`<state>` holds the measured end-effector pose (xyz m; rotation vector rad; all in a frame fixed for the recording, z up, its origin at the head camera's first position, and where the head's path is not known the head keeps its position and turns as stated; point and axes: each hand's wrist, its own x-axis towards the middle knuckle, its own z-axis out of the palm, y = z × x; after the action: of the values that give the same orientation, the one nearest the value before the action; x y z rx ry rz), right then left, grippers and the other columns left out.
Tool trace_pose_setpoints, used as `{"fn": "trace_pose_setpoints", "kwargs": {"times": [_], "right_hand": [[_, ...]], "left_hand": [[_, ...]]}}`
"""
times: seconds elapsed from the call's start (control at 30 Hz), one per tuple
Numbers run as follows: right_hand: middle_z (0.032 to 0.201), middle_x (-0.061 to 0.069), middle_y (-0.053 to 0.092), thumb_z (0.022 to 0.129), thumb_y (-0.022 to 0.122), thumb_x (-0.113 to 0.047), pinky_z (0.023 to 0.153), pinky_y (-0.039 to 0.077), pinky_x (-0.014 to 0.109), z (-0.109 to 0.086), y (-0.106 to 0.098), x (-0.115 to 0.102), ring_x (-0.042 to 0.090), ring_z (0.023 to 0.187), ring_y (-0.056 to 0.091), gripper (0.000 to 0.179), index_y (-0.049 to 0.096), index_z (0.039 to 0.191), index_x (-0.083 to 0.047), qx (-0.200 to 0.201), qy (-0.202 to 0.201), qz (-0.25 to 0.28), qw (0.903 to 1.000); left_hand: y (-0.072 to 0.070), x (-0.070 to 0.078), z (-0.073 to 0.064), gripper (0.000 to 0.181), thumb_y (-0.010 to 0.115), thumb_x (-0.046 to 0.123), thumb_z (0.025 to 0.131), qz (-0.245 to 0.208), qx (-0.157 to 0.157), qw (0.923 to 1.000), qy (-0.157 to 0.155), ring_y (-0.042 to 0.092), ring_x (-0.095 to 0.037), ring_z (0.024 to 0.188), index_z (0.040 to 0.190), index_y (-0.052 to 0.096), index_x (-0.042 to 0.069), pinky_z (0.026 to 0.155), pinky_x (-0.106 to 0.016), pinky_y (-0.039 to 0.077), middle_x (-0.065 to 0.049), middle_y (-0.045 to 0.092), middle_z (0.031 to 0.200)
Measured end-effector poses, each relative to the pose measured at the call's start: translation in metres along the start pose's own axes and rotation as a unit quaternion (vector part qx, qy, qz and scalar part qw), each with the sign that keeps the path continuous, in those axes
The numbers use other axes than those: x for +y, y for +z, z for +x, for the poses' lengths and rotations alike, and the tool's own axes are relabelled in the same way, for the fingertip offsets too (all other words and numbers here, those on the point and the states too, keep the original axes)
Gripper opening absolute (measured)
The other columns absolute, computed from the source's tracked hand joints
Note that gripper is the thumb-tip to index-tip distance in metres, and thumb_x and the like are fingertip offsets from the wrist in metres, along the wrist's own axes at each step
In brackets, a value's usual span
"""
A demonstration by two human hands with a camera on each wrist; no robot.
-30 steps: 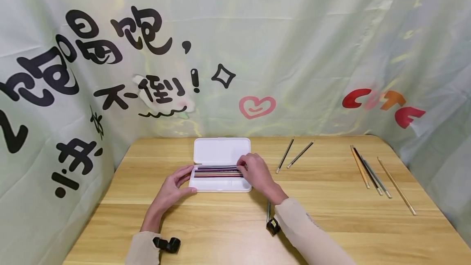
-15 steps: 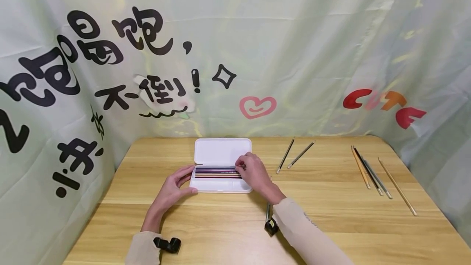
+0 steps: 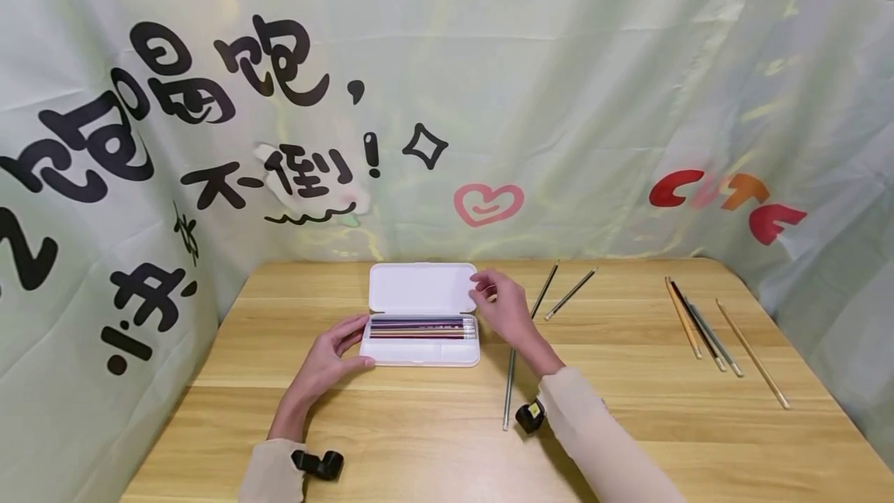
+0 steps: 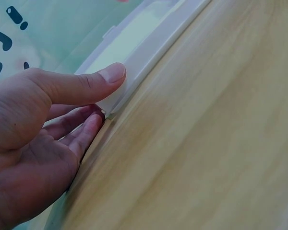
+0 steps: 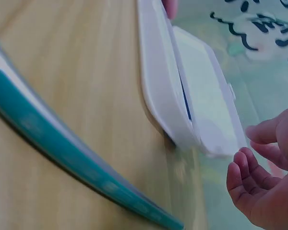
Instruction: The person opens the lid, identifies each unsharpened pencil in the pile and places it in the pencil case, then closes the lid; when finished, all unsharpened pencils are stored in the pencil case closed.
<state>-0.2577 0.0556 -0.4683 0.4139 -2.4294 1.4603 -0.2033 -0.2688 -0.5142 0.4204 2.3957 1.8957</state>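
Note:
A white pencil case [image 3: 405, 352] lies with its lid [image 3: 422, 287] raised at the back of the wooden table. Several pencils [image 3: 417, 327] lie side by side in its rear compartment, their eraser ends to the right. My left hand [image 3: 331, 352] holds the case's left end; the left wrist view has the thumb [image 4: 93, 86] over the front rim and fingers at the side. Beside the lid's right edge hovers my right hand [image 3: 504, 305], fingers loosely bent and nothing in them. Below its forearm lies a dark pencil [image 3: 509, 390], teal in the right wrist view.
Two dark pencils [image 3: 571, 295] lie right of the case, one partly behind my right hand. Farther right are an orange pencil [image 3: 683, 318], some dark and grey ones [image 3: 714, 336] and a tan pencil [image 3: 753, 354]. A printed curtain [image 3: 587, 115] hangs behind the table.
My right hand has come off the pencils in the case and moved right and up beside the lid, uncovering their eraser ends. My left hand has stayed on the case.

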Motion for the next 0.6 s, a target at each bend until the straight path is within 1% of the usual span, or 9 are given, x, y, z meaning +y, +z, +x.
{"fn": "trace_pose_setpoints", "kwargs": {"times": [0.1, 0.23, 0.3, 0.33, 0.5, 0.57, 0.6], "right_hand": [[0.085, 0.010, 0.061, 0.085, 0.064, -0.003, 0.068, 0.056, 0.032, 0.006, -0.003, 0.008, 0.023, 0.079, 0.060, 0.020, 0.064, 0.104, 0.002, 0.020, 0.041, 0.018, 0.9988], [0.091, 0.009, 0.063, 0.087, 0.063, -0.009, 0.073, 0.056, 0.032, 0.013, -0.001, 0.018, 0.022, 0.083, 0.061, 0.023, 0.064, 0.109, -0.001, 0.019, 0.095, 0.018, 0.9952], [0.092, 0.009, 0.064, 0.088, 0.063, -0.011, 0.071, 0.056, 0.031, 0.015, 0.002, 0.021, 0.022, 0.082, 0.062, 0.023, 0.065, 0.109, -0.003, 0.015, 0.110, 0.021, 0.9936], [0.091, 0.009, 0.064, 0.088, 0.063, -0.012, 0.067, 0.056, 0.030, 0.015, 0.004, 0.022, 0.022, 0.080, 0.062, 0.023, 0.065, 0.109, -0.003, 0.013, 0.115, 0.022, 0.9930], [0.086, 0.011, 0.064, 0.088, 0.063, -0.010, 0.053, 0.054, 0.026, 0.015, 0.008, 0.022, 0.024, 0.074, 0.063, 0.021, 0.065, 0.109, -0.005, 0.008, 0.121, 0.046, 0.9915], [0.088, 0.011, 0.064, 0.089, 0.063, -0.009, 0.055, 0.055, 0.027, 0.014, 0.008, 0.021, 0.025, 0.075, 0.063, 0.021, 0.064, 0.110, -0.006, 0.006, 0.115, 0.056, 0.9918], [0.089, 0.011, 0.063, 0.089, 0.062, -0.009, 0.056, 0.057, 0.029, 0.013, 0.008, 0.021, 0.026, 0.076, 0.064, 0.021, 0.064, 0.109, -0.006, 0.004, 0.112, 0.070, 0.9912]], "left_hand": [[0.000, 0.000, 0.000, 0.078, 0.081, 0.006, 0.069, -0.005, -0.003, 1.0000, 0.004, 0.040, -0.034, 0.126, 0.136, 0.043, -0.002, 0.102, -0.029, 0.039, -0.016, 0.035, 0.143], [0.002, 0.015, -0.002, 0.076, 0.078, -0.001, 0.071, -0.014, -0.012, 0.9998, -0.003, 0.037, -0.039, 0.127, 0.136, 0.039, -0.007, 0.104, -0.038, 0.036, -0.023, 0.031, 0.143], [0.003, 0.023, -0.003, 0.075, 0.076, -0.004, 0.072, -0.017, -0.016, 0.9997, -0.009, 0.036, -0.041, 0.127, 0.136, 0.038, -0.009, 0.105, -0.041, 0.034, -0.025, 0.029, 0.143], [0.003, 0.026, -0.004, 0.075, 0.075, -0.006, 0.072, -0.018, -0.018, 0.9996, -0.012, 0.035, -0.042, 0.127, 0.136, 0.037, -0.010, 0.105, -0.043, 0.033, -0.026, 0.028, 0.143], [0.004, 0.027, -0.004, 0.074, 0.075, -0.005, 0.073, -0.015, -0.018, 0.9996, -0.013, 0.036, -0.041, 0.127, 0.136, 0.037, -0.010, 0.105, -0.042, 0.034, -0.026, 0.028, 0.143], [0.004, 0.028, -0.005, 0.074, 0.075, -0.005, 0.073, -0.010, -0.018, 0.9997, -0.014, 0.036, -0.041, 0.127, 0.136, 0.037, -0.010, 0.105, -0.042, 0.034, -0.026, 0.029, 0.143], [0.004, 0.028, -0.005, 0.074, 0.075, -0.005, 0.073, -0.008, -0.018, 0.9997, -0.014, 0.036, -0.041, 0.127, 0.136, 0.037, -0.010, 0.105, -0.042, 0.034, -0.026, 0.028, 0.143]]}}
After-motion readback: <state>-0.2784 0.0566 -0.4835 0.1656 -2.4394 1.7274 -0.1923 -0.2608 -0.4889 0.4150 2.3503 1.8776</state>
